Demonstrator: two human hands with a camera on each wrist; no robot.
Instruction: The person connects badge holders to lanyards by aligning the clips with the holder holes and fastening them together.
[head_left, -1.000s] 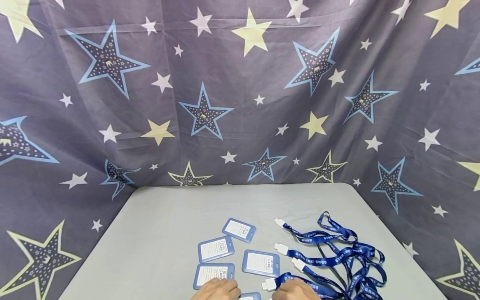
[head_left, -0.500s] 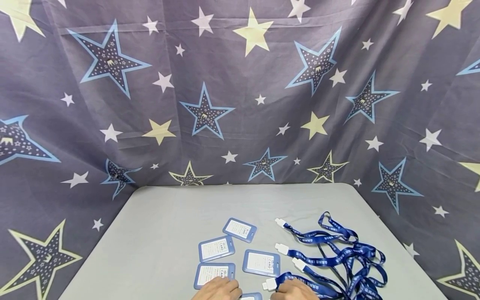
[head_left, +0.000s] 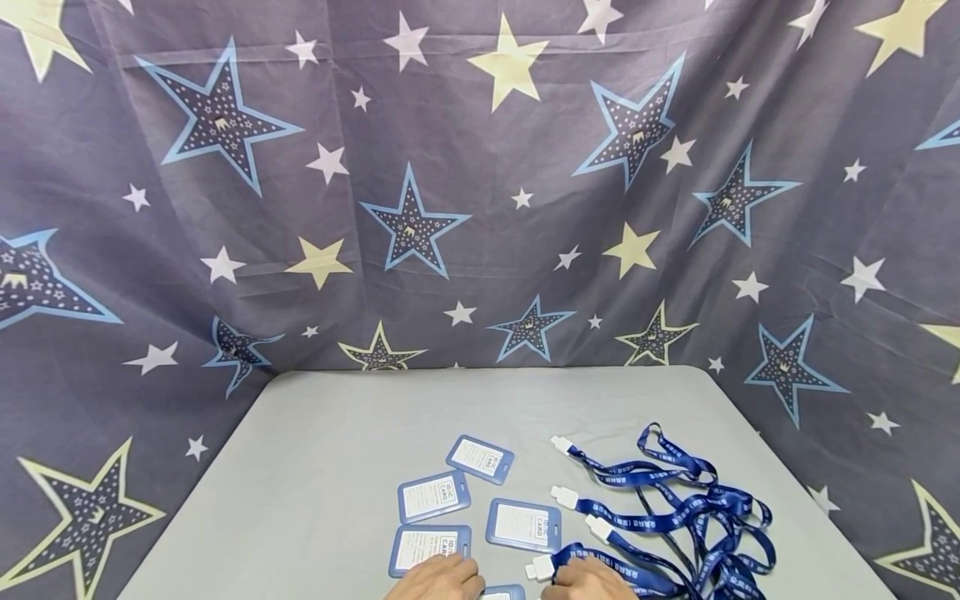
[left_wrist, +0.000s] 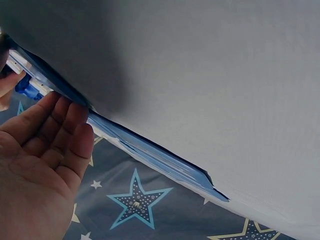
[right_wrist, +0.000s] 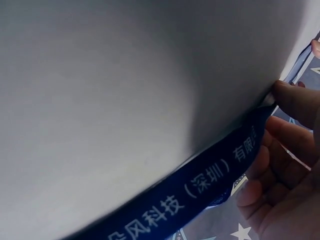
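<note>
My left hand (head_left: 438, 578) is low in the head view, beside a blue-rimmed badge holder (head_left: 504, 592) cut off by the lower edge. In the left wrist view its thumb and fingers hold that holder (left_wrist: 50, 75) at the edge, close to the table surface. To the right, my right hand (head_left: 588, 580) pinches a dark blue lanyard; the printed lanyard band (right_wrist: 195, 180) runs from the thumb and fingertips across the right wrist view. The end of this lanyard is mostly hidden by the fingers. Another badge holder (head_left: 420, 546) lies just beyond the left hand.
More badge holders lie further back: one holder (head_left: 522, 525) between the hands, another (head_left: 432, 496) and a third (head_left: 480, 459) behind. Several blue lanyards (head_left: 705, 504) tangle at the right, their white clips (head_left: 562, 497) pointing left. A star-patterned curtain (head_left: 480, 192) surrounds the grey table (head_left: 315, 450).
</note>
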